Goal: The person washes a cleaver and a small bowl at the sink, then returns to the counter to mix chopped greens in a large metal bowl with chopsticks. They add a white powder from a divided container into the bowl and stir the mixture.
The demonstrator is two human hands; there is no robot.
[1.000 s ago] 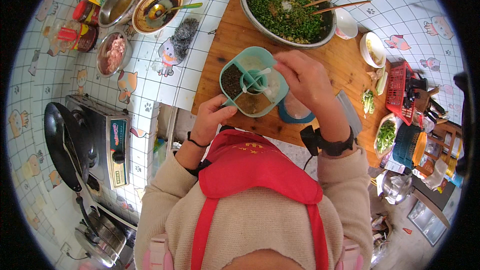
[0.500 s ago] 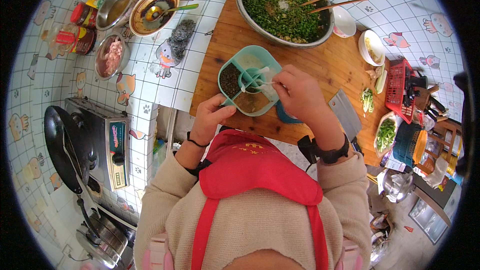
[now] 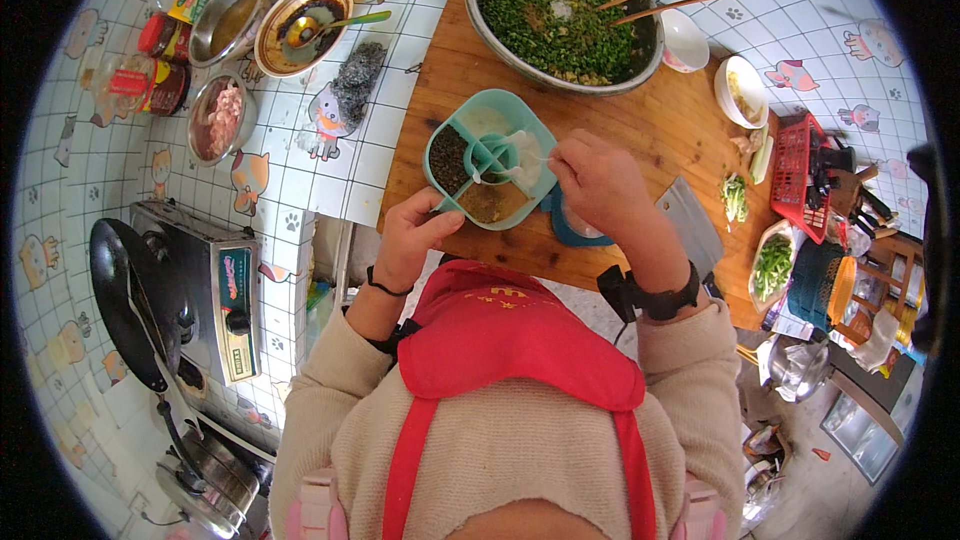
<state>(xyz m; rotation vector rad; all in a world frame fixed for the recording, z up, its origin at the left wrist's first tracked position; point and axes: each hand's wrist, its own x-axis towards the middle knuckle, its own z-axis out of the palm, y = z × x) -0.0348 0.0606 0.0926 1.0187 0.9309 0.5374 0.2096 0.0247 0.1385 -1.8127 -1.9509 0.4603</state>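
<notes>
A teal seasoning box (image 3: 497,147) is held above the near part of the wooden board, with my left hand (image 3: 412,234) gripping its near left corner, thumb on the rim. Its compartments hold dark granules (image 3: 447,158), brown powder (image 3: 490,205) and white contents; small spoons sit around the middle. My right hand (image 3: 600,183) is closed at the right rim, pinching the thin handle of a small white spoon (image 3: 541,157) that reaches into the right-hand white compartment. The spoon's tip cannot be told apart from the white contents. Below my right hand lies a round blue lid (image 3: 572,227), partly hidden.
Behind stands a steel bowl (image 3: 480,28) of chopped greens with chopsticks (image 3: 675,5). A cleaver (image 3: 692,230) lies at the right. Raw meat (image 3: 224,117) and a sauce bowl (image 3: 262,43) stand at the left, above a stove with a black wok (image 3: 122,290).
The seasoning box has shifted slightly left. My right hand has moved the small spoon into the right-hand white compartment. My left hand keeps its grip on the corner.
</notes>
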